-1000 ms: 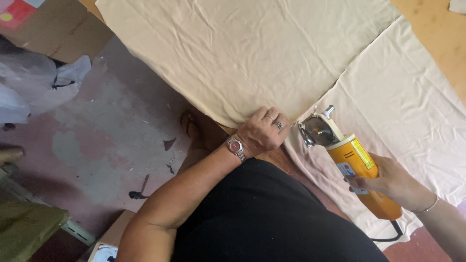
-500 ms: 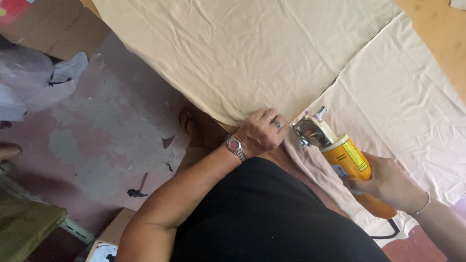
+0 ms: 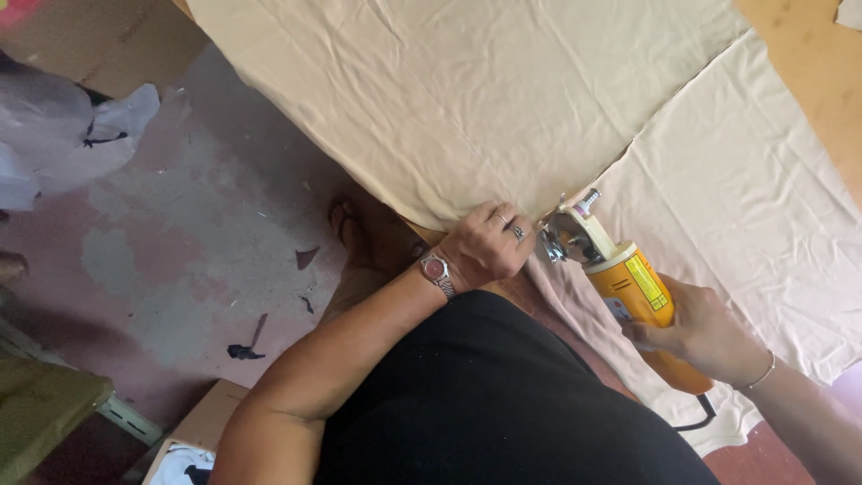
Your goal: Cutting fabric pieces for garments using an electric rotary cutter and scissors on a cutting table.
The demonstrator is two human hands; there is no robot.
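The electric rotary fabric cutter [image 3: 620, 283], orange-bodied with a round steel blade at its front, lies right of frame centre, blade end at the edge of the cream fabric [image 3: 503, 99]. The right hand [image 3: 705, 328] is wrapped closed around the cutter's rear body, forearm entering from the lower right corner, a thin bracelet at the wrist. The left hand [image 3: 489, 244] rests palm-down on the fabric edge just left of the blade, fingers bent and pressing the cloth, a ring on one finger, a wristwatch [image 3: 436, 269] at the wrist. A second fabric panel [image 3: 745, 207] lies right of the cutter. A wooden tabletop [image 3: 799, 45] shows at upper right.
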